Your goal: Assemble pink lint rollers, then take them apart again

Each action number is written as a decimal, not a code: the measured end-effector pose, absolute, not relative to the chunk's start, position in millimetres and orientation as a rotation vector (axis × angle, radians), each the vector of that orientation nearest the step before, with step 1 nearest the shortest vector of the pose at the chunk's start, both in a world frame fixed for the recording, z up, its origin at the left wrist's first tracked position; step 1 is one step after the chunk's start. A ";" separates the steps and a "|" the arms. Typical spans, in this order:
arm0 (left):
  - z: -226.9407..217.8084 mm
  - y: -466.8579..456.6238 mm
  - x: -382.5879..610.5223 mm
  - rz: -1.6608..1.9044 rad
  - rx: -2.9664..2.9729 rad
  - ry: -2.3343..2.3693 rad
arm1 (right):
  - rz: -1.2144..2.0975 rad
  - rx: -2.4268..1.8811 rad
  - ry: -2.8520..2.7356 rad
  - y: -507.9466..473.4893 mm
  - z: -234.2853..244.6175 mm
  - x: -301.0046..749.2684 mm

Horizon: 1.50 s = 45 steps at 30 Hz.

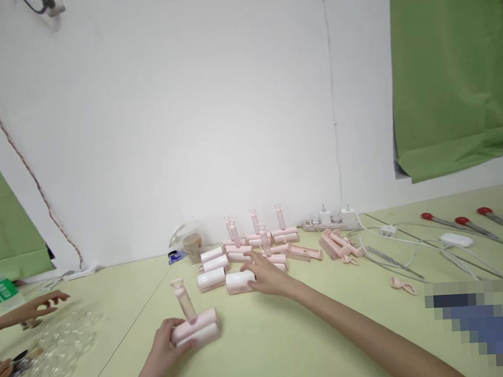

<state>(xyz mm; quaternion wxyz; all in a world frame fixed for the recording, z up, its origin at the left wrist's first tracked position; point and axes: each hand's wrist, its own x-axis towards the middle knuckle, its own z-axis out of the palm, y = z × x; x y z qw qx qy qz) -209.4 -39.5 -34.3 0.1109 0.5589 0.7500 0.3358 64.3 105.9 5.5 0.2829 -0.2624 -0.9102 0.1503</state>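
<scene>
In the lower middle, my left hand (164, 339) is wrapped round the left end of a pink and white pet-hair roller (203, 325), its clear pink handle (183, 299) standing up. Further forward, my right hand (265, 273) has its fingers curled over the right end of a white roller cylinder (238, 282) lying on the table. Close to it on the left lie another white cylinder (211, 279) and several more. Behind my right hand stand several pink rollers (239, 252) with upright handles, partly hidden by the hand.
Pink casing parts (334, 244) and a loose pink handle piece (403, 286) lie to the right. Beyond are a power strip (331, 226), white cables and red-handled tools (468, 223). A co-worker's hand (42, 306) hovers near clear round pieces (61, 339) and a bottle (3, 290) at left.
</scene>
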 end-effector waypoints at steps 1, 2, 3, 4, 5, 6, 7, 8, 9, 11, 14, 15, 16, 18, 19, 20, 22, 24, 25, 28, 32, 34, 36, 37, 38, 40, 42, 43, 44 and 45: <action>-34.5 -34.2 -219.1 1.034 1.639 2.231 | 0.431 -0.704 -2.452 111.4 1.3 48.1; -35.0 -27.4 -224.9 1.074 1.635 2.258 | 0.464 -0.717 -2.448 116.1 -2.8 34.4; -35.7 -19.5 -226.9 1.101 1.626 2.285 | 0.497 -0.733 -2.439 119.7 -6.5 23.9; -36.6 -11.1 -225.9 1.117 1.623 2.305 | 0.533 -0.747 -2.426 121.8 -9.7 17.2; -37.4 -3.0 -222.4 1.126 1.622 2.325 | 0.572 -0.758 -2.408 122.2 -12.4 14.7; -37.9 4.3 -217.0 1.137 1.622 2.346 | 0.615 -0.764 -2.385 120.9 -14.7 16.3; -37.9 10.2 -210.1 1.152 1.619 2.370 | 0.660 -0.770 -2.355 117.9 -16.6 22.0; -37.4 14.4 -201.8 1.175 1.619 2.408 | 0.703 -0.780 -2.315 113.6 -18.4 31.3; -36.6 17.0 -192.1 1.200 1.635 2.457 | 0.754 -0.803 -2.259 108.1 -20.1 43.5; -35.1 18.2 -167.8 1.249 1.751 2.518 | 0.916 -0.878 -2.092 95.4 -23.8 73.9; -35.3 16.7 -117.9 1.246 2.018 2.272 | 1.286 -0.961 -1.787 77.5 -30.5 121.2; -35.3 17.1 -98.6 1.215 2.027 2.104 | 1.506 -0.958 -1.587 73.0 -32.8 134.5; -34.4 18.6 -78.8 1.184 1.975 1.938 | 1.737 -0.928 -1.325 69.6 -35.0 145.7; -28.8 24.9 -40.6 1.069 1.802 1.670 | 2.106 -0.783 -0.696 65.6 -38.8 160.8; -24.0 29.7 -23.6 1.003 1.732 1.602 | 2.203 -0.690 -0.448 64.7 -40.5 164.8; -18.1 35.5 -8.4 0.932 1.692 1.570 | 2.249 -0.609 -0.312 64.3 -42.1 166.7; -5.6 48.8 15.3 0.817 1.669 1.571 | 2.291 -0.498 -0.216 64.0 -45.3 166.1; 4.5 62.2 30.8 0.742 1.670 1.596 | 2.290 -0.466 -0.199 63.2 -48.9 162.9; 8.1 68.3 36.0 0.710 1.666 1.608 | 2.283 -0.469 -0.187 62.4 -50.7 161.3; 14.8 82.0 44.5 0.613 1.644 1.628 | 2.299 -0.452 -0.129 59.7 -55.1 159.0; 22.8 92.7 48.1 0.521 1.631 1.617 | 2.365 -0.329 -0.077 58.3 -55.9 160.0; 27.5 97.9 49.5 0.522 1.636 1.622 | 2.360 -0.283 -0.072 58.0 -54.3 160.4; 31.8 103.1 50.9 0.552 1.637 1.631 | 2.347 -0.259 -0.069 57.0 -52.6 160.1; 33.8 105.3 51.3 0.567 1.631 1.632 | 2.342 -0.252 -0.067 56.3 -52.1 159.7; 36.0 106.9 51.1 0.581 1.622 1.626 | 2.338 -0.250 -0.065 55.7 -51.9 159.3; 41.0 107.4 48.4 0.614 1.592 1.597 | 2.329 -0.271 -0.060 55.3 -52.6 158.7; 46.5 103.3 41.7 0.685 1.566 1.543 | 2.315 -0.343 -0.043 56.7 -53.7 159.3; 48.8 99.6 36.7 0.744 1.556 1.512 | 2.302 -0.386 -0.028 58.1 -53.9 160.4; 50.0 94.8 30.6 0.821 1.548 1.482 | 2.280 -0.414 -0.018 59.9 -53.5 162.1; 49.5 89.4 23.5 0.908 1.539 1.456 | 2.252 -0.423 -0.012 61.9 -52.5 164.5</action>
